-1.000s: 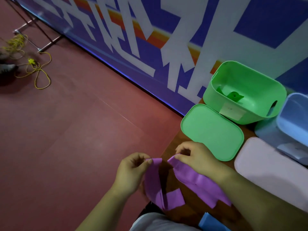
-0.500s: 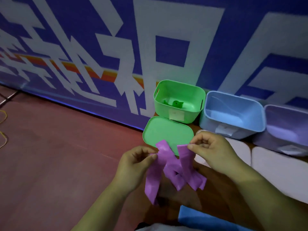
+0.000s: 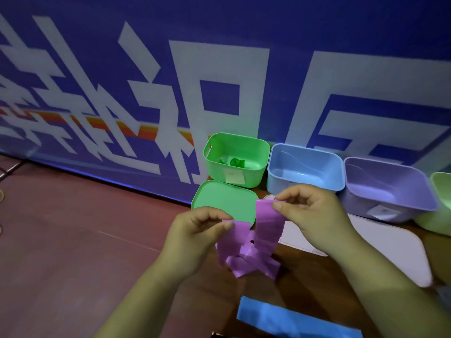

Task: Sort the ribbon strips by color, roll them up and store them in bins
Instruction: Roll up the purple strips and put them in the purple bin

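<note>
A purple ribbon strip [image 3: 253,247] hangs crumpled between my hands above the brown table. My left hand [image 3: 195,235] pinches one end between thumb and forefinger. My right hand [image 3: 310,215] pinches the other end, held a little higher. A blue ribbon strip [image 3: 292,319] lies flat on the table near me. At the back stand a green bin [image 3: 258,152] with rolled green ribbon [image 3: 235,162] inside, a blue bin [image 3: 305,167] and a purple bin [image 3: 390,189], all without lids.
A green lid [image 3: 219,198] lies in front of the green bin. A white lid [image 3: 390,247] lies to the right under my right arm. Another pale green bin [image 3: 441,206] sits at the far right edge. A blue banner wall [image 3: 219,81] stands behind; red floor lies left.
My hands have lifted the purple ribbon up and apart, the right end rising. My view has swung right and up, bringing the blue and purple bins into sight.
</note>
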A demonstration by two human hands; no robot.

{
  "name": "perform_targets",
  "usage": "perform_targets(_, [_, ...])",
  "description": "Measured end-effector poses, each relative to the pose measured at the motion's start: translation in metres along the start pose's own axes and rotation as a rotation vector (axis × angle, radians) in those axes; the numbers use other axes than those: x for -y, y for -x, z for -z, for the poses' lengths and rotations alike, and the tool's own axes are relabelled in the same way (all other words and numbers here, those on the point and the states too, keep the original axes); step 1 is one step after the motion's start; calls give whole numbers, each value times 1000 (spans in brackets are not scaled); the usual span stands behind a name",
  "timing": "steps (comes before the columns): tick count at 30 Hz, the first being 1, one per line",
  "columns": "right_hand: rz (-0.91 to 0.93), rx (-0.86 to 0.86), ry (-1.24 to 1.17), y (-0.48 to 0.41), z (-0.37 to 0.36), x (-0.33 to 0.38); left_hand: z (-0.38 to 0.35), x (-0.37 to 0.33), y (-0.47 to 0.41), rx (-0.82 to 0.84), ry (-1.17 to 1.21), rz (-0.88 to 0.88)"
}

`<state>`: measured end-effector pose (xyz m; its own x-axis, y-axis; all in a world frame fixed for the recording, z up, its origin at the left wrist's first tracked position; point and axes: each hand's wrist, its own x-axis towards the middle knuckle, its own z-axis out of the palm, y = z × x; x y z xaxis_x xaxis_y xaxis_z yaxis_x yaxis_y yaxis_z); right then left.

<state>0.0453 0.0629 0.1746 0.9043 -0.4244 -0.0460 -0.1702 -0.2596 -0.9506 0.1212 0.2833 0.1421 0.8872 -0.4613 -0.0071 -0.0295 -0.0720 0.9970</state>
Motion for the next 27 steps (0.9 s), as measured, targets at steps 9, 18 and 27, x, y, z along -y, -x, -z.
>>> perform_targets(9, [-134, -65, -203, 21, 21, 15, -40, -51, 7, 78, -79, -149])
perform_targets(18, [-221, -8, -412, 40, 30, 27, -62, -57, 3, 44, -33, -224])
perform_targets(27, [-229, 11, -552, 42, 29, 33, -71, -58, -3, -63, -32, -273])
